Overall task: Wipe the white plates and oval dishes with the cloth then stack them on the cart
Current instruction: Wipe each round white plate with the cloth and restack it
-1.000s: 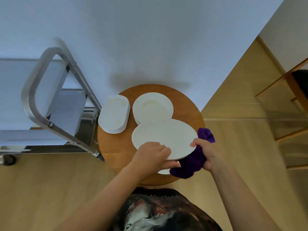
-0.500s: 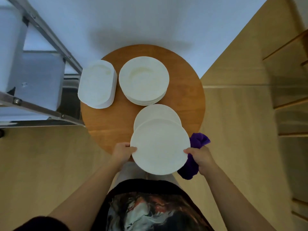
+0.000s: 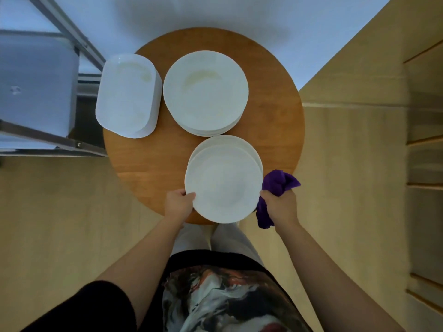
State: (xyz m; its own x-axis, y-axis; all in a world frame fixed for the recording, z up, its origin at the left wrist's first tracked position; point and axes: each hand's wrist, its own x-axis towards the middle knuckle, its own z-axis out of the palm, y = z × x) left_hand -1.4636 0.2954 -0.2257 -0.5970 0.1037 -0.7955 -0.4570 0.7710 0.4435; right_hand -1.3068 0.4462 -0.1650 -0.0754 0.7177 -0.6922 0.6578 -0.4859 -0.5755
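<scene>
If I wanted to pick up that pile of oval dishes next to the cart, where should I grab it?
Probably best to take the oval dishes with two hands, one grip under each long side of the bottom dish, coming from the left and right. The pile is longer than wide, so the long sides give the most rim to hold. The round plates sit close on its right, so slide fingers in carefully there.

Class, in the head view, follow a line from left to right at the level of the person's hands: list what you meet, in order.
Left hand gripping the plate's edge → held white plate → right hand at the plate's other edge, also gripping the purple cloth.
</scene>
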